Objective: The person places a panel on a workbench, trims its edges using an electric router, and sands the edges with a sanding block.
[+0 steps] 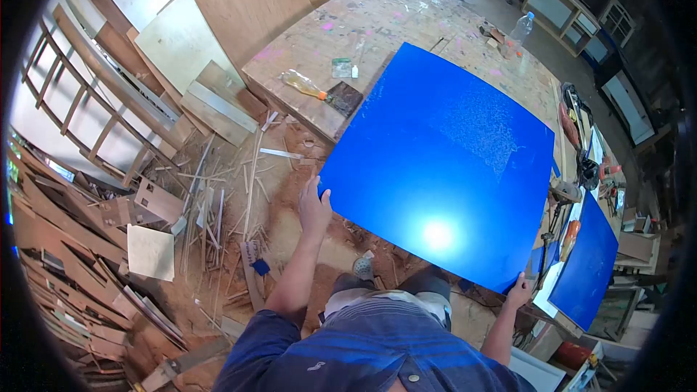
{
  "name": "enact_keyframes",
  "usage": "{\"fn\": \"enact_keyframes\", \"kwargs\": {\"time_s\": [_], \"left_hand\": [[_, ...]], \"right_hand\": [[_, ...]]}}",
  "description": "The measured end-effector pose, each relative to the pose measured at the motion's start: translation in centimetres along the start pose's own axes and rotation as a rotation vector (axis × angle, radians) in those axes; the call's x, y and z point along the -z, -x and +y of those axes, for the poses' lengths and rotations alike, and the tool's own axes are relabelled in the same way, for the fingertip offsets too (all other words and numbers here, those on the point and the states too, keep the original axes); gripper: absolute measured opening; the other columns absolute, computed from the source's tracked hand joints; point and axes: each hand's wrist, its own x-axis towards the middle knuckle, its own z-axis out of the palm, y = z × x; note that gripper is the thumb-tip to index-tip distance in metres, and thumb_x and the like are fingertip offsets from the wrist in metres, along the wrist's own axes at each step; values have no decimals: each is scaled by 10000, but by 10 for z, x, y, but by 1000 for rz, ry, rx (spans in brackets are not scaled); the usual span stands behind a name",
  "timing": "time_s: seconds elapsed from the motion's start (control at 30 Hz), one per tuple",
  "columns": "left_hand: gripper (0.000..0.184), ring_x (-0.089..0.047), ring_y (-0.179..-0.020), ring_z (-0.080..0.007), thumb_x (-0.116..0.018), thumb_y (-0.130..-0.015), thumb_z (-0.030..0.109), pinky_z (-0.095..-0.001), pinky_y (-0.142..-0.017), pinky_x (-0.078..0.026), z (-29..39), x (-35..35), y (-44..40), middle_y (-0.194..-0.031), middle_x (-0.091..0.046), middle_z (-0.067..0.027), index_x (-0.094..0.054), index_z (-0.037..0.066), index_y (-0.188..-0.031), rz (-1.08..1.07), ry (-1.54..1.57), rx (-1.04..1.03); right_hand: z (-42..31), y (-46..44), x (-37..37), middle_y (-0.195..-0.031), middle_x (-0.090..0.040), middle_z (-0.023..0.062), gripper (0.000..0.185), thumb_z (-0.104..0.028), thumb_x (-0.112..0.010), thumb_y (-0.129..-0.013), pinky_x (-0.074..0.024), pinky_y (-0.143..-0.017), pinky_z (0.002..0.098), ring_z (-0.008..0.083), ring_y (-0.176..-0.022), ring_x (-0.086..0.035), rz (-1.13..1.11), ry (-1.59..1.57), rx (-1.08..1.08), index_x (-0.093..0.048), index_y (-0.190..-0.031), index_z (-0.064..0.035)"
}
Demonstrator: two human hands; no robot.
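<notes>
A glossy blue panel [435,145] is tilted toward the person, its far part over the worn wooden table [406,14] and its near edge out past the tabletop. The left hand [314,207] grasps the left corner, forearm angled forward and outward, thumb along the edge. The right hand [519,292] grips the near right corner, thumb up at the rim and the other fingers mostly hidden below; that forearm reaches out to the right. Left of the panel lie a bottle with an orange cap [303,85] and a dark flat piece [343,98]. A clear plastic bottle [521,31] stands beyond. A pale logo [316,366] on the shirt is too small to read.
</notes>
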Motion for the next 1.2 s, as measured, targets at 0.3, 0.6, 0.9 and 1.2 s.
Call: {"fn": "enact_keyframes", "kwargs": {"time_s": [0.3,0.6,0.9,1.2], "left_hand": [[206,-823,-918,-252,-889,-942,138,-394,-853,-633,-45,22,-33,-1017,-845,-171,-835,-22,-1060,-130,372,182],[201,-771,-845,-174,-869,-978,221,-349,-808,-599,-90,68,-94,-942,-839,-106,-855,23,-1009,-750,453,171],[296,-788,-923,-237,-829,-1006,287,-381,-878,-600,-195,140,-277,-990,-832,-153,-850,3,-1085,-803,177,126],[304,-810,-952,-262,-795,-1015,268,-383,-909,-618,-342,212,-476,-1042,-839,-176,-839,-2,-1147,-600,133,119]], "right_hand": [[-52,23,-8,-1149,-800,261,525,-472,-492,-1202,-574,-889,592,500,-1043,-752,103,439,-44,-782,-1271,-40],[-115,51,-86,-1789,-367,292,1020,-853,-309,-1101,-293,-1297,724,469,-1672,-322,146,726,-442,-344,-1777,-90],[-438,169,-268,-1835,-227,341,959,-715,-495,-1122,-116,-1363,688,516,-1722,-150,-143,730,62,-297,-1792,-59],[-717,240,-423,-1829,-237,339,884,-644,-499,-1147,-134,-1385,654,508,-1720,-163,-186,587,191,-283,-1802,-91]]}}
